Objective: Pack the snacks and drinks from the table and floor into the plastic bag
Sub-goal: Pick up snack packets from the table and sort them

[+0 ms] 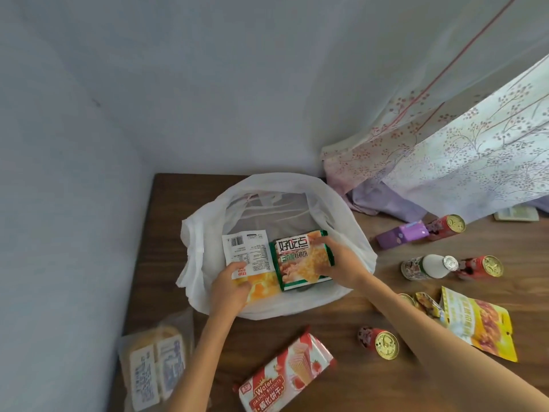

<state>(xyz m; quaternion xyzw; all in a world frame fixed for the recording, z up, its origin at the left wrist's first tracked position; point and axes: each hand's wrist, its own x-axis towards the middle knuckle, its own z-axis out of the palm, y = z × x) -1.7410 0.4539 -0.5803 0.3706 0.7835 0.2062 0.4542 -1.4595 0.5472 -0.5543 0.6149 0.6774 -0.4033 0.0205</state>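
Head view: a white plastic bag (202, 263) is seen in the middle of the frame, lying on a brown wooden bench (341, 319) with its mouth spread wide. Inside the mouth, two packets are held side by side. A white-and-orange packet (249, 251) with a barcode is clasped at its lower corner by the left grip (230, 282), fingers curled round it. A green biscuit packet (300, 263) is held along its right edge by the right grip (341, 260).

At lower centre a pink wafer biscuit pack (285, 376) is laid on the bench. To its right a red can (378, 341) with a gold top is seen. At the right of the frame a yellow snack pouch (478, 322), a milky bottle (427, 266) on its side, two more red cans (481, 267) (447, 226) and a purple carton (401, 234) are scattered.

At lower left, off the bench edge, a clear bag of packets (154, 364) is seen on the floor. A floral curtain (445, 162) is draped over the bench at upper right.
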